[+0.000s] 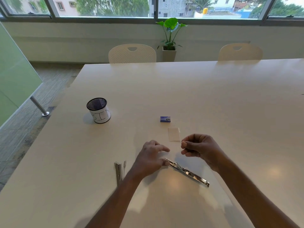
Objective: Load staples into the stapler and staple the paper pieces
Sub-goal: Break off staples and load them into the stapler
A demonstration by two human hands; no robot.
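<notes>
Stapler (187, 172): opened flat, rigid slick metal, steadied at its end by left hand (152, 159); right hand (199, 149) pinched, contents indiscernible; best gripped along side rails.

Stapler parts (187, 171), 2 (second (119, 171)); staple box (165, 119), 1; paper piece (174, 134), 1; mesh cup (98, 110), 1; chairs (132, 53), 2; potted plant (170, 38), 1.

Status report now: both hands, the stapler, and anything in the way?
Left hand pins opened stapler at its end. Right hand pinched shut above table, contents unclear. Paper piece, staple box beyond; nothing blocking.
</notes>
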